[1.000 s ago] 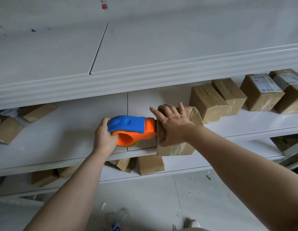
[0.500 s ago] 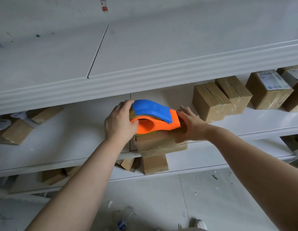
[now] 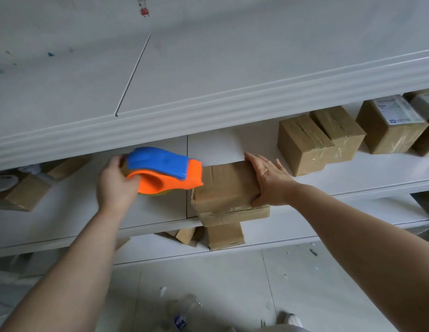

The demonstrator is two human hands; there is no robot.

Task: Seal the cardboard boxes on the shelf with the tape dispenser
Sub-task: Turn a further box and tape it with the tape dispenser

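The left hand (image 3: 115, 185) grips the orange and blue tape dispenser (image 3: 164, 170) by its rear, its nose touching the left edge of a cardboard box (image 3: 224, 188) at the middle shelf's (image 3: 64, 219) front edge; the right hand (image 3: 268, 179) lies flat along the box's right side, fingers straight; more taped boxes (image 3: 307, 144) stand further right; a plastic bottle (image 3: 182, 312) lies on the floor.

The white shelf (image 3: 208, 111) in front of me carries a cardboard box (image 3: 223, 185) at the front edge of its middle board (image 3: 64, 212), jutting over it. To my right stand two taped boxes (image 3: 302, 144), touching, then a labelled box (image 3: 388, 125). More boxes (image 3: 24, 192) lie at my left and on the lower board (image 3: 292, 233).
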